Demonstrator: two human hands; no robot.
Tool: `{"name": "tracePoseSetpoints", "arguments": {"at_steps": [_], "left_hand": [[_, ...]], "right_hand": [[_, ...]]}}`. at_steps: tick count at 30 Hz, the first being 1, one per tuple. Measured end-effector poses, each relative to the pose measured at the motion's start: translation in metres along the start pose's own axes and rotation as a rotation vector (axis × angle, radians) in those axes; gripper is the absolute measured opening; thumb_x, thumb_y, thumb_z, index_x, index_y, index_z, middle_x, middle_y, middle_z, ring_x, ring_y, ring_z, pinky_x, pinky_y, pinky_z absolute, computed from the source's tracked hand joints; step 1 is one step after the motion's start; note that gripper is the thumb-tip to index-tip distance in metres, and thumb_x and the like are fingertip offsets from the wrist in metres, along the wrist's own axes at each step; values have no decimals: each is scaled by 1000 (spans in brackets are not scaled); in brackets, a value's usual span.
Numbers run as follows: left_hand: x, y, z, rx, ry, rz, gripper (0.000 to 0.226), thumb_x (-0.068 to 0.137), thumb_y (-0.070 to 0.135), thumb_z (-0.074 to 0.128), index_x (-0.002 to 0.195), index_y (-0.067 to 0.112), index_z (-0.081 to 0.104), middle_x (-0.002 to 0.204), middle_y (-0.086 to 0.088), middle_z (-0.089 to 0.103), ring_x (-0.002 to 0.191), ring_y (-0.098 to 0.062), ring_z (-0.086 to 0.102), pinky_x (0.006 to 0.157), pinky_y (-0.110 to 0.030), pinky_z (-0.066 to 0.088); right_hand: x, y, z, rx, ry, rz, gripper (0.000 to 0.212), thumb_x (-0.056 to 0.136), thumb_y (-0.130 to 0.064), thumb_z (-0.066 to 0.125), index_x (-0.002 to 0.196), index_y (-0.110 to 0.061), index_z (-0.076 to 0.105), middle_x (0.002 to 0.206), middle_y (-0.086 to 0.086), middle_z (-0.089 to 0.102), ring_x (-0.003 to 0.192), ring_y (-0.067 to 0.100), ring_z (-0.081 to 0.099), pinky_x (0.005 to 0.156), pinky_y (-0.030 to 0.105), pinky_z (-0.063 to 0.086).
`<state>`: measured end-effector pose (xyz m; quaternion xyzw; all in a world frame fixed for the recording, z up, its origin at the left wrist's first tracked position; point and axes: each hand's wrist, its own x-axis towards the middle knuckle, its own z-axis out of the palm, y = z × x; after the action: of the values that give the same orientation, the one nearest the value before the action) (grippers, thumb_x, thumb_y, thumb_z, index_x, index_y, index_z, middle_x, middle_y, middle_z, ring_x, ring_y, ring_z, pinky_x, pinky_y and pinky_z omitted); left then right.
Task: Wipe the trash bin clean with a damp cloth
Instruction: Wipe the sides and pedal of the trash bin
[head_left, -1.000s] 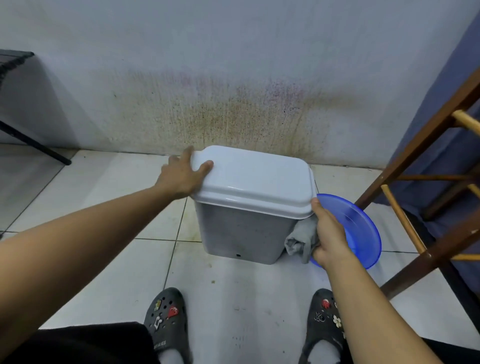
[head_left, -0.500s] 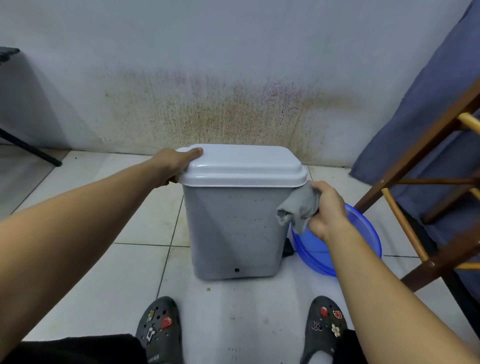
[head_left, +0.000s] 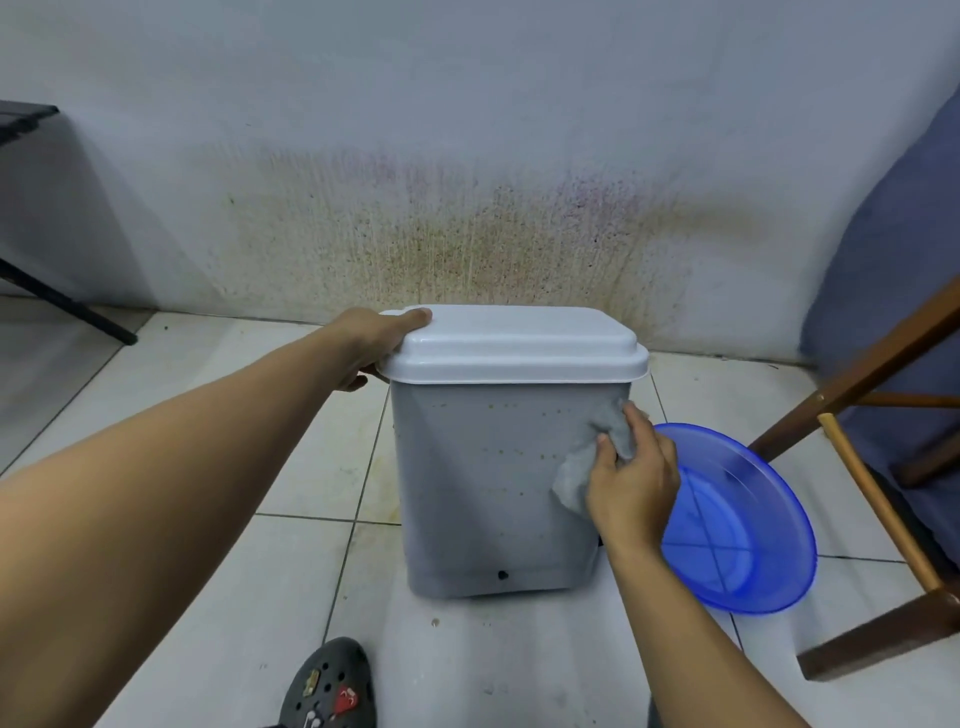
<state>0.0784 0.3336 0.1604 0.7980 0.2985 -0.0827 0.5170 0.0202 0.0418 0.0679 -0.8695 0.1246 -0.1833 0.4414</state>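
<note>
A grey trash bin (head_left: 488, 488) with a white lid (head_left: 511, 343) stands upright on the tiled floor, its front face speckled with small brown spots. My left hand (head_left: 371, 345) grips the lid's left edge, thumb on top and fingers under the rim. My right hand (head_left: 631, 480) holds a grey cloth (head_left: 589, 457) bunched in its fingers and presses it against the right side of the bin's front face.
A blue plastic basin (head_left: 748, 525) sits on the floor just right of the bin. A wooden chair frame (head_left: 878, 467) with blue fabric stands at the right. A black table leg (head_left: 57, 301) slants at the far left. The stained wall is close behind. My grey clog (head_left: 330, 686) is below.
My right hand has moved the cloth from under the lid's right corner down onto the bin's front face. The view has shifted closer and lower.
</note>
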Motion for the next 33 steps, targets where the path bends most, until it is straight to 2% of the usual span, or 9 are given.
{"name": "tracePoseSetpoints", "arguments": {"at_steps": [2,8,11,13,16,20,24,29,33], "left_hand": [[0,1,-1,10,2,1,56,84,65,70,99,12,58,96,-5,62,75,-19,59,71,-34,42],[-2,1,-1,40,1,13,63,85,66,68,115,11,58,92,-3,64,72,-17,61,68,-32,42],[0,1,-2,53,4,15,66,84,67,68,117,11,58,97,-4,65,73,-18,62,68,-33,41],[1,1,-1,53,7,15,67,84,67,68,119,11,58,100,-5,64,75,-19,61,66,-32,40],[4,2,0,54,13,19,66,84,67,68,118,11,57,100,-5,63,73,-20,61,65,-31,38],[9,3,1,66,8,9,66,84,68,67,116,10,59,100,-8,64,72,-23,61,66,-33,37],[12,7,2,63,22,12,59,87,66,66,101,9,58,91,-9,59,65,-23,56,62,-32,33],[15,12,3,51,21,-2,54,89,64,64,89,11,53,87,-10,57,66,-24,56,62,-32,32],[19,14,3,36,18,-11,53,89,64,65,84,13,51,86,-12,58,65,-25,56,61,-32,31]], "right_hand": [[-3,-4,7,0,29,-1,45,96,-17,59,140,-27,53,137,5,51,120,25,53,88,25,36],[-23,-18,36,55,64,-149,45,91,-9,65,134,-20,59,128,7,53,116,20,54,91,26,44],[-34,-32,50,95,19,-266,47,88,-5,66,133,-18,61,121,7,53,104,15,54,84,28,50],[-43,-42,60,90,-44,-331,48,88,-5,64,133,-22,60,121,6,52,101,22,58,79,31,52],[-55,-58,76,-6,-154,-476,48,90,-9,61,135,-24,58,123,7,51,99,30,59,69,40,56],[-65,-78,95,-142,-301,-642,48,91,-11,54,137,-25,55,123,6,51,103,27,53,68,39,54],[-64,-93,104,-381,-261,-880,52,82,-3,58,132,-19,57,117,13,56,91,32,51,56,36,45],[-63,-91,105,-526,-296,-905,55,81,-3,35,131,-18,54,126,14,53,94,33,48,60,38,47],[-74,-74,108,-538,-385,-906,55,78,2,45,129,-16,54,130,15,50,97,34,49,61,38,51]]}}
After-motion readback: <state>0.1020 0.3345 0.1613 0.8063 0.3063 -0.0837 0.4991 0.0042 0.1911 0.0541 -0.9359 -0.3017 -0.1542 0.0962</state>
